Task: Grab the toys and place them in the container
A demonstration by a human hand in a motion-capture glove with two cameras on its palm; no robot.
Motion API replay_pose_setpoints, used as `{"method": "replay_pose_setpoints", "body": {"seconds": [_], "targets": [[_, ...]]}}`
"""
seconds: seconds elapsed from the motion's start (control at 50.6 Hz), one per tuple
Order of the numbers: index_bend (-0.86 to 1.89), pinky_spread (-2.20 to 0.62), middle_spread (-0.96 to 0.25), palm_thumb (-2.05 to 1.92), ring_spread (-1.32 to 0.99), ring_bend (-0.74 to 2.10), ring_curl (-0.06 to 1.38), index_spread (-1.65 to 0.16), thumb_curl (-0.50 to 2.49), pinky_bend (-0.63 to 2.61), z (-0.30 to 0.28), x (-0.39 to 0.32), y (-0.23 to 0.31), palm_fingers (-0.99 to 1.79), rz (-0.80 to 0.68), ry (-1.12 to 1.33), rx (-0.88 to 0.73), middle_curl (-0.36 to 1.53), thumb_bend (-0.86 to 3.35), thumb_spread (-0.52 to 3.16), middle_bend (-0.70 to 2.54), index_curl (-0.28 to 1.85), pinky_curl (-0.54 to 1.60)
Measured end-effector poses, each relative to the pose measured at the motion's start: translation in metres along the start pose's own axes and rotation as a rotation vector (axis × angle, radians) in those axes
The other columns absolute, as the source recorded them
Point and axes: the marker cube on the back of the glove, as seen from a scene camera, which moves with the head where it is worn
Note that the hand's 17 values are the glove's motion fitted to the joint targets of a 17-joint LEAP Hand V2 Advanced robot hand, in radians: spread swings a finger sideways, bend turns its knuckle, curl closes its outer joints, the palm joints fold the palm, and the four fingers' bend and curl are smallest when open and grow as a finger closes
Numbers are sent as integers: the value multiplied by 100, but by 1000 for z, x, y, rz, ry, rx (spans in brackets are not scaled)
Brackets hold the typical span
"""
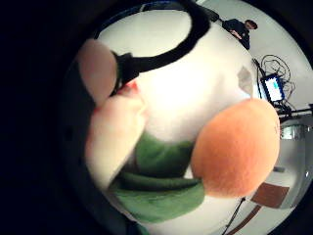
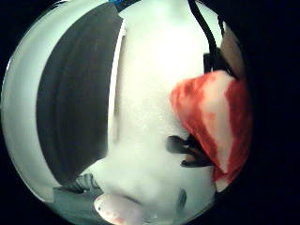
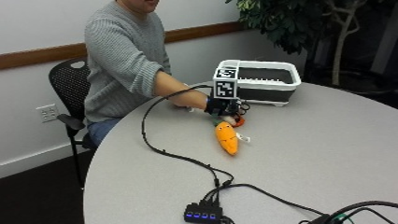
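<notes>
A person in a grey sweater is sitting at a round grey table (image 3: 323, 154) and reaching the gloved right hand (image 3: 223, 106) out over a plush carrot (image 3: 226, 137), which is lying on the table just below that hand, its green leafy top pointing toward the glove. A second, smaller toy, red and white (image 3: 238, 122), is sitting right beside the carrot's top and under the fingers. The thumb-side palm view is showing this red and white toy (image 2: 215, 122) filling the area next to the palm, with bare fingertips (image 1: 98, 68) around it, so the hand appears to be curling onto it, though whether it is actually pinched cannot be told for sure. The container, a white tub with a dark inside (image 3: 266, 84), is standing on the table just behind the hand. To do this step well, the person probably needs to gather the small toy fully into the fingers before lifting, avoid catching the carrot's leaves (image 1: 161, 186) with it, then carry it the short way back over the tub's rim and let go above the open interior.
</notes>
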Motion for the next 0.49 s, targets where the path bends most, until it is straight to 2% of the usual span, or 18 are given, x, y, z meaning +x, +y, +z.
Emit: {"method": "replay_pose_setpoints", "body": {"seconds": [0.119,0.297,0.395,0.494], "targets": [[50,-25,-30,64,-53,73,39,-41,61,53,-58,2,-5,89,-26,-94,59,53,27,124,74,56,29],[65,-33,-32,65,-64,84,49,-40,73,57,-163,1,-8,82,-10,-150,216,66,25,111,88,72,35],[71,-35,-32,64,-67,88,54,-40,79,62,-179,-16,-12,77,-47,-146,213,72,25,104,93,79,38],[75,-36,-32,63,-70,92,58,-40,86,66,-166,-86,-31,71,-157,-151,160,78,24,98,97,85,40]]}}
